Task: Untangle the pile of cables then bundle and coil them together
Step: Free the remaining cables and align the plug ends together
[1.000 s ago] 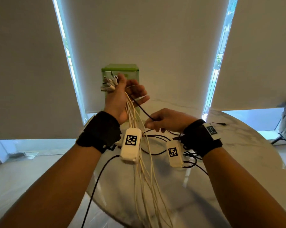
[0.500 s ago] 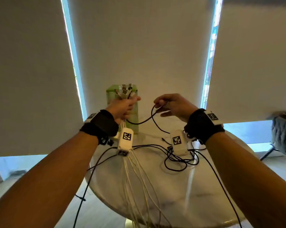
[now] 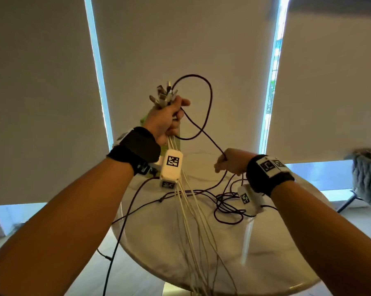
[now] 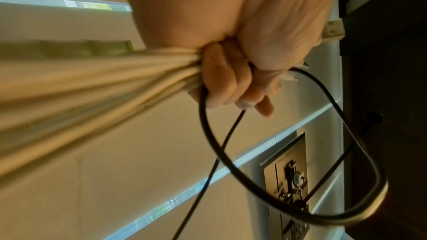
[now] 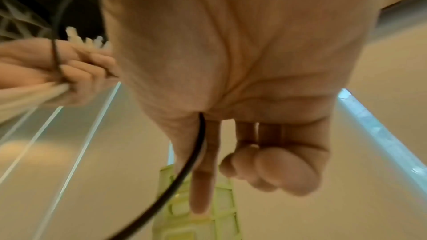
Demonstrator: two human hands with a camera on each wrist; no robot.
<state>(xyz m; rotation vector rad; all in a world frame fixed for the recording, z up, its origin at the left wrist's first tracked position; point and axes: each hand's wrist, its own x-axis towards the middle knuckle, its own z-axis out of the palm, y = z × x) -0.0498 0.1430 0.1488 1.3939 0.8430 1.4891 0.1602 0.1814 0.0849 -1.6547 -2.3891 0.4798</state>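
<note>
My left hand (image 3: 176, 116) is raised and grips a bundle of white cables (image 3: 193, 221); their plug ends (image 3: 164, 95) stick up above the fist and the strands hang down past the table edge. A black cable (image 3: 210, 99) leaves that fist, arcs in a big loop above it, crosses itself and runs down to my right hand (image 3: 222, 164), which pinches it lower right. In the left wrist view the fingers (image 4: 226, 83) curl round the white cables (image 4: 115, 79) and the black cable (image 4: 346, 216). In the right wrist view the black cable (image 5: 198, 143) runs out between the fingers.
The rest of the black cable lies as a loose tangle (image 3: 227, 208) on the round marble table (image 3: 276, 253) under my right wrist. A green box (image 5: 203, 216) stands at the table's far edge behind my left hand. A grey knitted seat (image 3: 368, 180) is at far right.
My left hand has lifted higher with the white bundle. My right hand has dropped down and to the right along the black cable, which now forms a tall loop above the left fist.
</note>
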